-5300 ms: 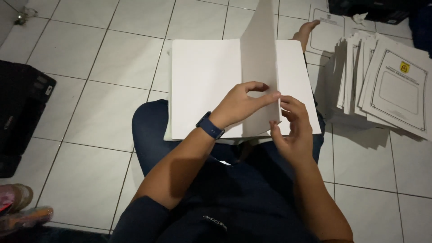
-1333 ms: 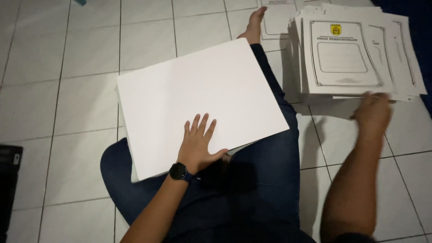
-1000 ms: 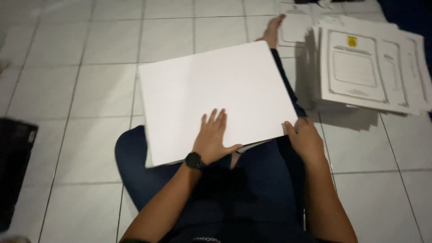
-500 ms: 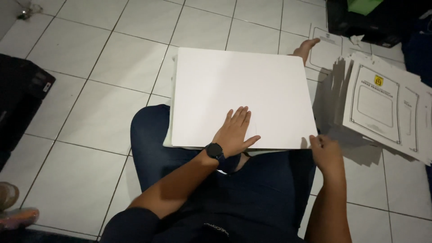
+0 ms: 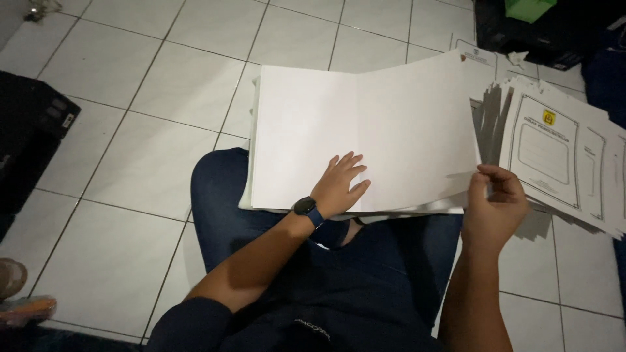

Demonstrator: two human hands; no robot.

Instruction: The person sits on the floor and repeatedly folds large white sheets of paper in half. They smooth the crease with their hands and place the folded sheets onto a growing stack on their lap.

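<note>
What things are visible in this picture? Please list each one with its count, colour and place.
blank sheet stack: one, white, on the lap, top sheet lifted at its right edge
printed sheets: one fanned pile, white with black frames and a yellow mark, floor at right
black case: one, left edge
dark box: one, top right, something green on it
floor tiles: white
shoe: one, bottom left
watch: one, dark, left wrist
left hand: flat on the stack
right hand: pinching the sheet's edge
</note>
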